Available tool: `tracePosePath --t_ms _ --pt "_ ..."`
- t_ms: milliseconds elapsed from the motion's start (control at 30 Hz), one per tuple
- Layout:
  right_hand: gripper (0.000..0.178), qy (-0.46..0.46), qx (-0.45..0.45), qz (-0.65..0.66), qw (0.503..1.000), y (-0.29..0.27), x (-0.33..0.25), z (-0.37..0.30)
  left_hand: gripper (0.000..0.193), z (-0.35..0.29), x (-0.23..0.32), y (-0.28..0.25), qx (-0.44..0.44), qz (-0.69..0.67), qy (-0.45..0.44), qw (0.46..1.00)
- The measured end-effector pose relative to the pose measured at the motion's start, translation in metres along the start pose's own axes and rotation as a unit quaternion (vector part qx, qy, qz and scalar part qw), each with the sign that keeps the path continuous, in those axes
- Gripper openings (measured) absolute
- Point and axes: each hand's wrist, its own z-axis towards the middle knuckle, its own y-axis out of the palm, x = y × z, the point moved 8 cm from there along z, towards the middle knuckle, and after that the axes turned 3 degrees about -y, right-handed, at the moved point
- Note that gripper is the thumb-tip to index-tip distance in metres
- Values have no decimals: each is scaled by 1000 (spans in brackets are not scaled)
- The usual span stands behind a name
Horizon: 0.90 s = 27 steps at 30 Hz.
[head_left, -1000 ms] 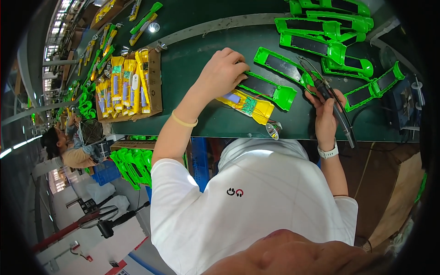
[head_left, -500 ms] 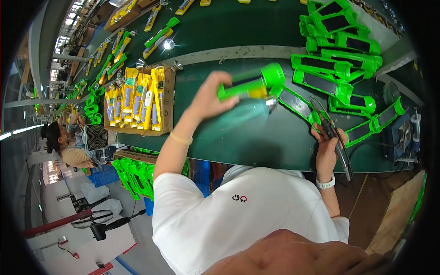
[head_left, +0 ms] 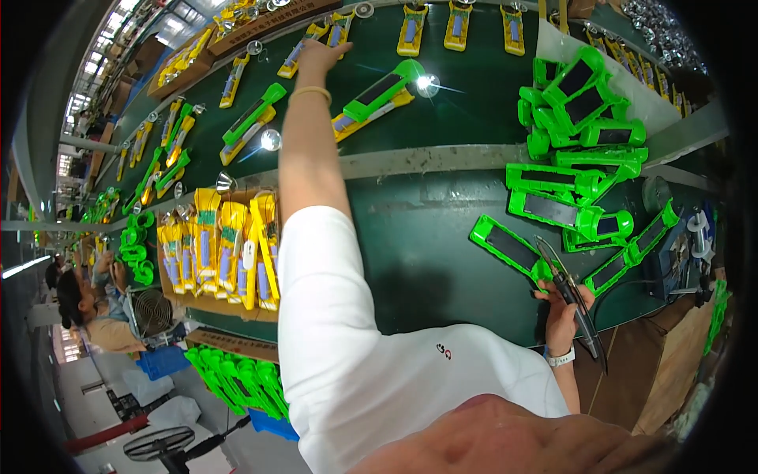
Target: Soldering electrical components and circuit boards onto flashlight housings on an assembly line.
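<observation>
My left hand [head_left: 318,57] is stretched far over the green bench, above two yellow flashlight halves [head_left: 339,30] with blue batteries. One finger points out to the right; the others are partly hidden, and no grip shows. Closer in lies a green flashlight shell [head_left: 384,88] on a yellow half [head_left: 375,116], with a bright reflector [head_left: 427,85] at its end. In my right hand [head_left: 562,314] is a dark, pen-like soldering iron [head_left: 583,320], its thin metal tip pointing up and away. Next to that hand, a green shell with a dark panel [head_left: 508,245] lies on the bench.
A carton [head_left: 223,302] packed with yellow halves stands at left, and green shells [head_left: 580,99] are heaped at right. A raised grey rail [head_left: 442,160] crosses the bench. Another person [head_left: 99,304] sits far left, beyond a fan [head_left: 154,310].
My left hand has left the green-and-yellow flashlight on the far part of the bench and moved on to the yellow halves. My right hand keeps the soldering iron. The view has shifted.
</observation>
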Motion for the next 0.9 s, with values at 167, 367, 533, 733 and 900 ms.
tracePosePath --t_ms 167,367,533,733,900 --pt "45 -3 22 -43 999 2 -1 -4 67 4 3 29 83 48 5 995" --pt "40 -2 -29 -27 999 9 -2 -5 56 -12 -24 37 31 -481 -74 873" --pt "43 26 -24 -7 999 8 0 -5 43 -143 77 -21 -87 -658 157 732" --pt "35 30 -55 1 998 10 3 5 48 -330 118 -42 -305 -459 390 738" --pt "30 88 -65 17 994 14 -3 9 46 -472 75 -30 -286 -224 573 735"
